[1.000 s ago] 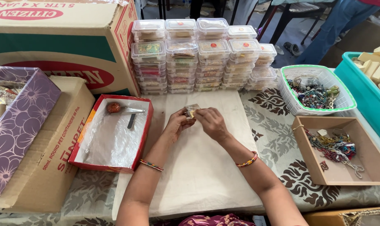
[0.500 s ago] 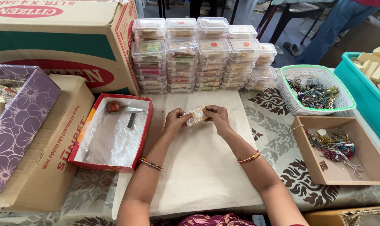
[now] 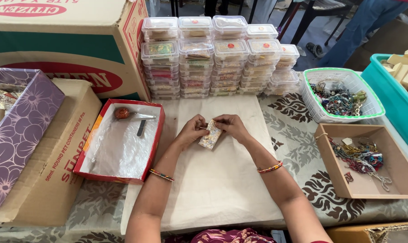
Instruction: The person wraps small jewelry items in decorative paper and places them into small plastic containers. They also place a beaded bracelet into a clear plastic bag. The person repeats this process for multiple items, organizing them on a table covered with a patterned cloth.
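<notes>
Head view | left hand (image 3: 191, 131) and right hand (image 3: 231, 127) each closed in a pinch grip on small shiny packet (image 3: 210, 136) | above cream cloth (image 3: 213, 189) on table (image 3: 298, 135)

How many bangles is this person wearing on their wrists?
2: one beaded bangle on the left wrist, near the red box, and one red-and-gold bangle on the right wrist, over the cream paper. None seems hidden.

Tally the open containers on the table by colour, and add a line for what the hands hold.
Red tray: 1
White-and-green basket: 1
Brown cardboard tray: 1
Teal bin: 1
Purple flowered box: 1
Small shiny packet, held by left hand and right hand: 1
Total: 6
</notes>
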